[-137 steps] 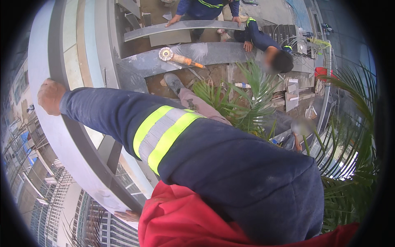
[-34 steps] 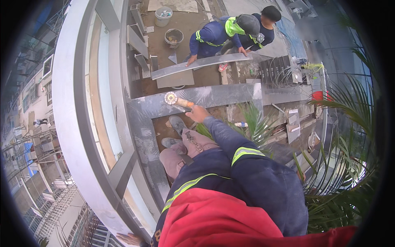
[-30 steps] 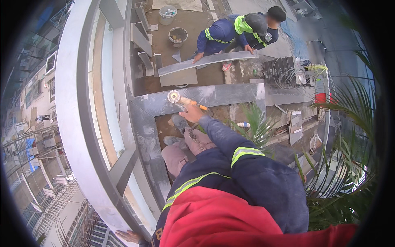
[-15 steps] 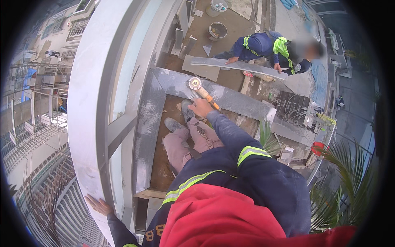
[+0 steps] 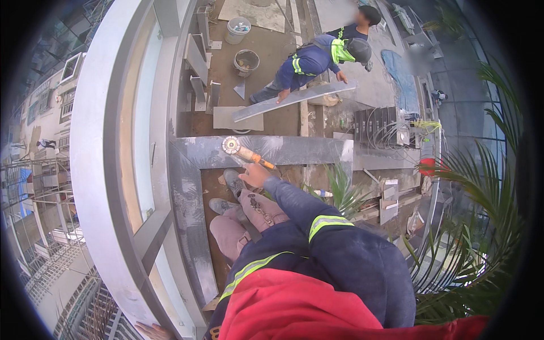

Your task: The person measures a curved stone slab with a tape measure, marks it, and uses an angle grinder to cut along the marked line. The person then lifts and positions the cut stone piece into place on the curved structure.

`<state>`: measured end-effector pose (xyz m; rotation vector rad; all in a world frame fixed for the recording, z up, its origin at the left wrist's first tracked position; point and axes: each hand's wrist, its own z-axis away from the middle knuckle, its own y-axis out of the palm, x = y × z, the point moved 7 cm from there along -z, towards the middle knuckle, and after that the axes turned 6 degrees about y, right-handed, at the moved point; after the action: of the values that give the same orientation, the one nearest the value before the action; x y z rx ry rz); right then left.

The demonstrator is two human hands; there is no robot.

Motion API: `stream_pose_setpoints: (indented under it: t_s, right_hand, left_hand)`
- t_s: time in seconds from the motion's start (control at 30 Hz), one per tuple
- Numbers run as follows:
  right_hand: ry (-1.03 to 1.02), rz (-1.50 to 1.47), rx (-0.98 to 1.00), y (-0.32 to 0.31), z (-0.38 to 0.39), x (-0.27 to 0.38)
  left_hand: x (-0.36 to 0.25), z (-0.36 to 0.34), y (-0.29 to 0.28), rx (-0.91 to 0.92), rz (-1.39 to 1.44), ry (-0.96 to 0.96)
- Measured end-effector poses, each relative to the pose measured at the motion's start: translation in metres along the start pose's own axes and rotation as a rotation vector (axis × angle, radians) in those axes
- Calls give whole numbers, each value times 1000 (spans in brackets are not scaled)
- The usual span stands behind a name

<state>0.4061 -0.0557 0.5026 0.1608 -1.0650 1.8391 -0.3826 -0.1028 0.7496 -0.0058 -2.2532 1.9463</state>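
My left hand (image 5: 154, 331) rests on the broad pale metal rail (image 5: 93, 170) at the lower left, fingers stretched out, partly cut off by the picture's edge. In front of my body my right hand (image 5: 255, 175) is extended, fingers loosely bent and partly apart, with nothing seen in it. Just beyond it an angle grinder (image 5: 249, 154) with an orange body and a round disc lies on a long grey stone slab (image 5: 306, 148). Whether my fingertips touch the grinder, I cannot tell. Another slab strip (image 5: 192, 226) runs along the rail, beside my shoes (image 5: 229, 192).
A co-worker (image 5: 309, 65) crouches ahead, both hands on a long grey stone strip (image 5: 300, 99); another person (image 5: 362, 22) is behind. Two buckets (image 5: 246, 62) stand at the far left. Cables (image 5: 379, 133), palm fronds (image 5: 481, 226) and a red container (image 5: 428, 166) are on the right. Beyond the rail is a drop.
My view has turned and shifted, so the slab and grinder appear farther left. The co-worker's stone strip is more tilted. A second person has come into view. My left hand sits lower in the picture.
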Motion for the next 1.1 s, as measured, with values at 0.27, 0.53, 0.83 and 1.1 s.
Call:
stream_pose_setpoints:
  t_s: [0.27,0.53,0.83,1.1]
  right_hand:
    - [-16,-53,-64,-7,10,-8]
    - [-86,-44,-52,15,12,22]
    - [-47,9,86,19,9,31]
    - [-82,103,125,34,4,39]
  left_hand:
    - [-24,17,-10,-85,-259,336]
    - [-11,2,5,-69,283,-185]
    - [2,-2,1,121,3,-152]
    - [-4,1,-8,131,27,-175]
